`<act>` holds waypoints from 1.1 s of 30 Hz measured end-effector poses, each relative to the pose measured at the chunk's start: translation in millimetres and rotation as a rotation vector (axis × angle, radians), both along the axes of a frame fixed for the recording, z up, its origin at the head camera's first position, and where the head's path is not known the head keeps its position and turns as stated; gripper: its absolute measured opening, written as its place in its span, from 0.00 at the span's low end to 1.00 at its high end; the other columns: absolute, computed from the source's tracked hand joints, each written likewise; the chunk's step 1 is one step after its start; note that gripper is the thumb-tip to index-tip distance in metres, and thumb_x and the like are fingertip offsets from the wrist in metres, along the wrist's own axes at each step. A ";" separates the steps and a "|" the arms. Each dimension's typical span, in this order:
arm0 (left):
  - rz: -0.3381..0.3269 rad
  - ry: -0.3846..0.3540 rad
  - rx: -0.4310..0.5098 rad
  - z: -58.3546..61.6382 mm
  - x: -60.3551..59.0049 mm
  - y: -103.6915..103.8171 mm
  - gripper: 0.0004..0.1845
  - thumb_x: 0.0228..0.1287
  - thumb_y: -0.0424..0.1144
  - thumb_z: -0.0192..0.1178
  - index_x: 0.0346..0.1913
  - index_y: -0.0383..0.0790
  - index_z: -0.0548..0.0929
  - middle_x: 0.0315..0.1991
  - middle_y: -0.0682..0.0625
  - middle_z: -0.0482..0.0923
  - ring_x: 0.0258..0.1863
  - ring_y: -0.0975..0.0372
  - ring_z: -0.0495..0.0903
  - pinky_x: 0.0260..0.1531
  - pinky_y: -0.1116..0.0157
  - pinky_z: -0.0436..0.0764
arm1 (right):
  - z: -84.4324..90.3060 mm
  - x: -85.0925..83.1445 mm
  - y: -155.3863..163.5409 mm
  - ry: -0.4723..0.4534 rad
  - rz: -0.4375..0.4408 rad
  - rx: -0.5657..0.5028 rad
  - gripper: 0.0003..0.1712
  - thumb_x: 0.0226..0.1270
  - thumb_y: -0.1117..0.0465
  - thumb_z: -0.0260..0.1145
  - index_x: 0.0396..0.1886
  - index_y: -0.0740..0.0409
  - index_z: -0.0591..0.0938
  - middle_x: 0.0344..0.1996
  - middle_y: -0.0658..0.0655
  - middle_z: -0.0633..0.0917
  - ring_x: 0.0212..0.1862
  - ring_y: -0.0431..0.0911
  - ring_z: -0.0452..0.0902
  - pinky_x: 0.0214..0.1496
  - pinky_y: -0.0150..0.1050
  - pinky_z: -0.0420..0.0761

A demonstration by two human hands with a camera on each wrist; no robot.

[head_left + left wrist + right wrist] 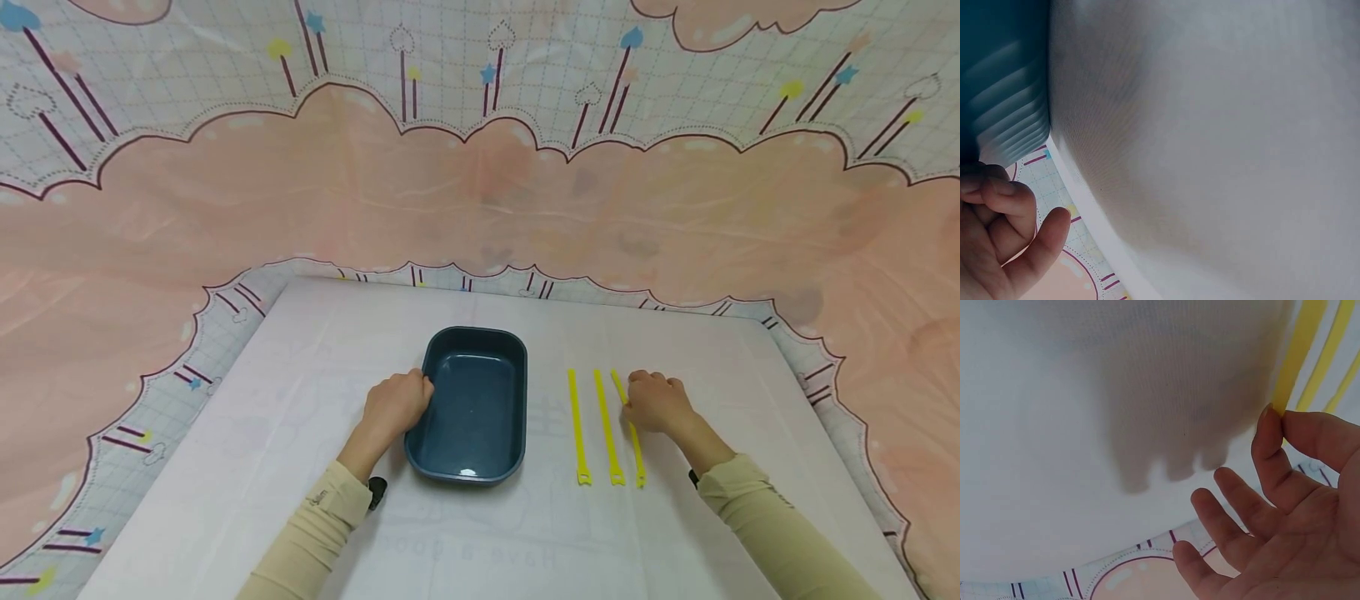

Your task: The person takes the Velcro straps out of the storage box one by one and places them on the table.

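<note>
A dark blue rectangular basin (472, 417) with rounded corners stands on the white table, nothing inside it. My left hand (397, 402) holds its left rim, with fingers curled at the edge; its ribbed outer wall (1010, 106) fills a corner of the left wrist view. To the right lie yellow cable straps with notched ends. My right hand (658, 402) pinches the rightmost strap (1297, 359) between thumb and index finger, the other fingers spread apart. That strap slants slightly, while the left strap (576, 425) and middle strap (608, 425) lie nearly parallel beside it.
The white table (300, 517) reaches to a back edge behind the basin. A patterned pink and white cloth (480, 200) hangs behind and around it. A black band (377, 492) shows at the left wrist.
</note>
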State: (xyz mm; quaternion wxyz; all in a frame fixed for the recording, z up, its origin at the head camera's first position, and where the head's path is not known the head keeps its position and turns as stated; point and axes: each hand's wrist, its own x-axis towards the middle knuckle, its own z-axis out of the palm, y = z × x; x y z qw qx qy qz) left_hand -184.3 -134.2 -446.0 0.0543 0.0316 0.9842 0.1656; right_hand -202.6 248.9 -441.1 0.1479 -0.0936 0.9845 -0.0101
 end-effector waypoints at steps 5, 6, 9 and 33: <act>0.000 -0.004 -0.001 -0.3 -0.5 -0.1 0.17 0.74 0.41 0.43 0.28 0.36 0.74 0.19 0.47 0.69 0.17 0.57 0.71 0.19 0.63 0.68 | -1.5 0.8 -1.5 0.000 -0.017 0.001 0.10 0.63 0.62 0.62 0.29 0.63 0.86 0.61 0.69 0.74 0.61 0.68 0.67 0.60 0.67 0.61; 0.000 -0.004 -0.002 -0.2 -0.5 -0.1 0.17 0.74 0.41 0.43 0.28 0.36 0.74 0.19 0.47 0.69 0.17 0.57 0.71 0.19 0.63 0.68 | -1.4 0.9 -1.8 0.001 -0.020 0.005 0.09 0.63 0.62 0.62 0.31 0.63 0.86 0.61 0.69 0.74 0.61 0.68 0.67 0.60 0.67 0.61; 0.002 -0.003 -0.002 0.1 -0.7 0.2 0.17 0.74 0.41 0.44 0.28 0.36 0.75 0.19 0.47 0.70 0.17 0.57 0.71 0.19 0.63 0.68 | -1.3 1.1 -2.2 0.001 -0.028 0.017 0.10 0.62 0.61 0.62 0.35 0.64 0.86 0.60 0.68 0.75 0.61 0.68 0.67 0.61 0.67 0.60; 0.008 0.002 -0.006 0.0 0.4 0.3 0.17 0.74 0.41 0.44 0.30 0.35 0.76 0.19 0.47 0.69 0.18 0.57 0.71 0.19 0.63 0.69 | -0.1 0.9 1.1 0.007 -0.024 0.038 0.14 0.64 0.60 0.62 0.41 0.67 0.85 0.57 0.68 0.77 0.58 0.66 0.69 0.60 0.66 0.62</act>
